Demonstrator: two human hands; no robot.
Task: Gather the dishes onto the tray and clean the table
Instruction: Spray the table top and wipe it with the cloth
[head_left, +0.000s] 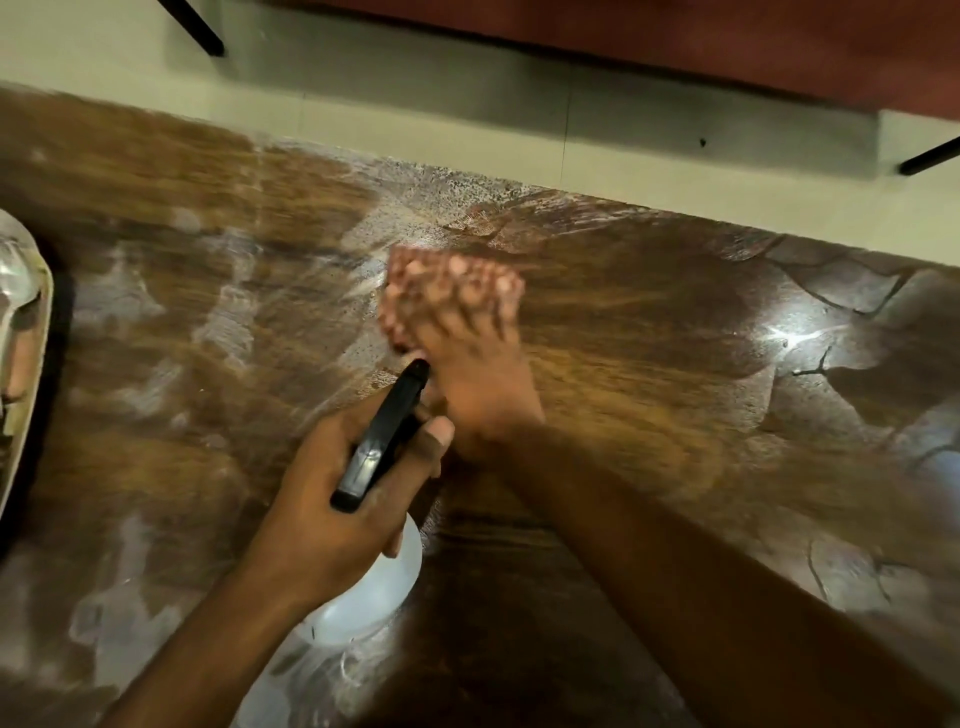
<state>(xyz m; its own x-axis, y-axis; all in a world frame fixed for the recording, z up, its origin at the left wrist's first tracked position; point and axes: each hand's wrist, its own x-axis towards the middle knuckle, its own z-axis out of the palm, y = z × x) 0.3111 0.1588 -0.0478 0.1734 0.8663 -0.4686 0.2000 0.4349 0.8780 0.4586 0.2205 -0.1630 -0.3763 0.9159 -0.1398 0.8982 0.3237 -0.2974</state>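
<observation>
My left hand grips a spray bottle with a white body and a black trigger head, held above the wooden table. My right hand lies flat, fingers spread, pressing a pinkish cloth onto the middle of the table; the cloth and fingers are blurred by motion. Wet streaks and fine droplets cover the wood around the cloth. At the far left edge a tray shows only its rim, with something glassy on it that I cannot make out.
Beyond the table's far edge lies a pale floor with black furniture legs at the top left and right, and a reddish-brown piece of furniture at the top. Cracks and knots mark the table's right side.
</observation>
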